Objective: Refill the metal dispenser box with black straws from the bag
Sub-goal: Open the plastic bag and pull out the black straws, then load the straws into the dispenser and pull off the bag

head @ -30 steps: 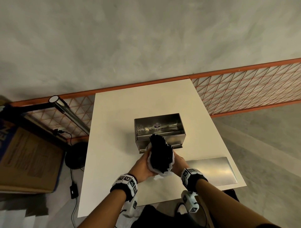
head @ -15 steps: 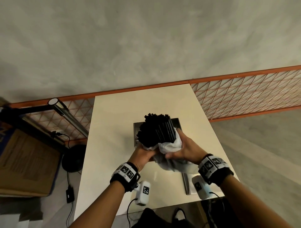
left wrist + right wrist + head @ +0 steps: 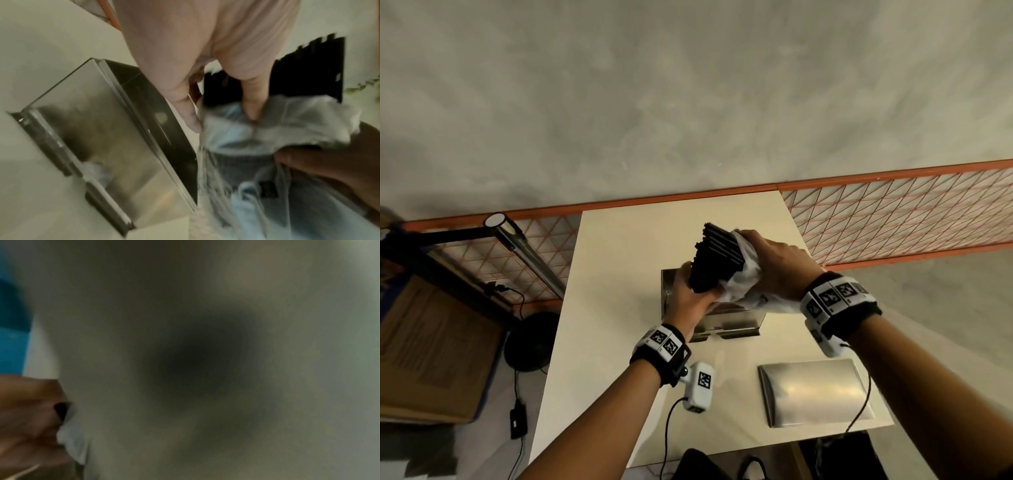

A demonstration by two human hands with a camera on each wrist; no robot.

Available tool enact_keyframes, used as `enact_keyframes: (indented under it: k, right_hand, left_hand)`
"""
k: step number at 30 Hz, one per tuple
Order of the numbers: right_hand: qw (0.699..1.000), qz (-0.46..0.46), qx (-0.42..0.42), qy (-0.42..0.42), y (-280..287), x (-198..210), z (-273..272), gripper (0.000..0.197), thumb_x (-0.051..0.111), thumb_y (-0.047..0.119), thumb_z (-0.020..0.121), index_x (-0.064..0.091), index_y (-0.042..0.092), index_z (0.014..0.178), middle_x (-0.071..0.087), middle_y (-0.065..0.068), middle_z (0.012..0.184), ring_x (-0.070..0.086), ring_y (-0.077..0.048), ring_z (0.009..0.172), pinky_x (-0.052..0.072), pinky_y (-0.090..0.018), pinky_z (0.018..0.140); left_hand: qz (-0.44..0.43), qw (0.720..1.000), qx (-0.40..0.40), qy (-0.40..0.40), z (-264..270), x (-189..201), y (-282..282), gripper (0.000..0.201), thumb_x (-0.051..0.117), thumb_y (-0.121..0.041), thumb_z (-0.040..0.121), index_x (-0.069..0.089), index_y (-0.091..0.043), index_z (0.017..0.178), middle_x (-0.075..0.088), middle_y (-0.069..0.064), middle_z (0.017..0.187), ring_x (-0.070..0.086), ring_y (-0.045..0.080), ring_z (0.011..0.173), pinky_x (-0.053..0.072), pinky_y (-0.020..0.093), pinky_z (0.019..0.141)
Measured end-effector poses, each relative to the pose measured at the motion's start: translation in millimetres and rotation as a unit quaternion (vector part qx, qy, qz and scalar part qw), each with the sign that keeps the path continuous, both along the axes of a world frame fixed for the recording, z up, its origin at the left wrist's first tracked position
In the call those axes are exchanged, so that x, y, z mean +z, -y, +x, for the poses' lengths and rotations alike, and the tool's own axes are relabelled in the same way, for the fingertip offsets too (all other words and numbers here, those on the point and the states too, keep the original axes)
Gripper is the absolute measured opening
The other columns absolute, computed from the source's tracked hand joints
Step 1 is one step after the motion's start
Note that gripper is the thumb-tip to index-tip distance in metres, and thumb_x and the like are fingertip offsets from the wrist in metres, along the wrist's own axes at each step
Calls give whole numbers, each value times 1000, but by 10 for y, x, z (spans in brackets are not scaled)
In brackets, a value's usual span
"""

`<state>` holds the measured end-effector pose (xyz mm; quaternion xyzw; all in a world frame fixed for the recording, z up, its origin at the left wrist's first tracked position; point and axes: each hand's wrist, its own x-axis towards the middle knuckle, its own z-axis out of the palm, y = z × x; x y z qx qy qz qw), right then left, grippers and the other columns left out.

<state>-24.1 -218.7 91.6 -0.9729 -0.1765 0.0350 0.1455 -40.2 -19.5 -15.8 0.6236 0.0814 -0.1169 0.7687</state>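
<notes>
A thick bundle of black straws (image 3: 717, 262) sticks out of a crumpled clear plastic bag (image 3: 744, 281), held in the air above the open metal dispenser box (image 3: 726, 323) on the white table (image 3: 619, 274). My left hand (image 3: 693, 298) grips the straws' near end from below; in the left wrist view its fingers (image 3: 251, 97) curl onto the straws (image 3: 308, 73) at the bag's mouth (image 3: 287, 123), beside the box (image 3: 107, 146). My right hand (image 3: 774, 263) grips the bag from the right. The right wrist view is blurred, filled by the bag.
The box's flat metal lid (image 3: 815, 390) lies on the table at the near right. An orange mesh fence (image 3: 893, 212) runs behind the table. A cardboard box (image 3: 431, 342) and a metal pole (image 3: 527, 253) stand on the floor at the left.
Both hands have lifted the bag of straws from in front of the box to above it. The bundle has tilted left and away, and the bag has slid back off the straws.
</notes>
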Motion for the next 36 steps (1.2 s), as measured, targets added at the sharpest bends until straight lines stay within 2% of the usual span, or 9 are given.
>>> enact_keyframes:
  k: [4,9,14,19,23,26,28,31,36]
  right_hand:
    - [993,-101,57,0,-88,-89,277,102,81,51,63,18,37,142,65,5,111,67,-27,85,52,-41,75]
    - [974,-201,98,-25,-316,-407,431,107,86,36,63,15,36,144,63,1,110,67,-30,90,51,-47,83]
    - [961,-250,109,-48,-511,-560,496,104,85,35,62,18,34,141,62,1,109,66,-30,92,44,-50,85]
    - [953,-278,119,-25,-641,-635,441,64,71,34,76,34,31,128,65,2,102,67,-29,91,45,-46,82]
    - [950,-278,130,-48,-669,-626,412,56,74,34,71,41,29,117,65,3,96,67,-27,89,40,-41,77]
    - [951,-276,118,-72,-509,-490,392,50,71,56,70,47,34,108,66,8,88,64,-22,88,36,-48,91]
    - [957,-265,97,-66,-315,-373,380,54,60,75,70,56,36,107,68,11,92,62,-20,94,30,-58,100]
    - [971,-219,40,-87,66,-268,391,66,51,82,74,56,43,126,54,12,135,47,-19,126,24,-63,106]
    - [970,160,-88,-159,498,-625,240,77,67,75,67,48,47,136,29,8,157,34,-22,140,32,-51,111]
  left_hand:
    - [67,997,7,-41,190,-112,-103,99,93,-26,63,40,-28,146,67,2,128,67,22,119,61,50,90]
    - [14,994,33,-107,279,-193,-228,56,49,8,88,55,-21,135,64,11,128,60,30,117,56,49,89]
    - [-68,978,124,-150,304,-208,-376,27,62,-36,95,71,-17,112,74,7,104,64,30,102,52,46,88]
    - [30,986,86,-136,371,-290,-275,39,55,-58,94,65,-26,114,72,5,114,66,24,108,52,49,97]
    - [151,980,57,-113,645,-908,-302,47,52,-70,73,68,-35,100,72,2,114,66,27,111,51,55,104]
    - [202,973,22,-112,657,-785,-245,48,50,-69,70,67,-30,94,70,6,120,63,30,115,50,52,105]
    - [235,967,-9,-101,585,-570,-204,38,49,-57,87,66,-28,103,68,9,125,60,32,118,48,51,106]
    - [296,950,-35,-91,617,-541,-199,36,43,-40,105,68,-15,111,68,13,124,61,33,116,48,49,105]
    - [353,925,-65,-125,726,-624,-174,52,35,-47,106,67,-9,123,64,17,130,58,38,119,46,48,106]
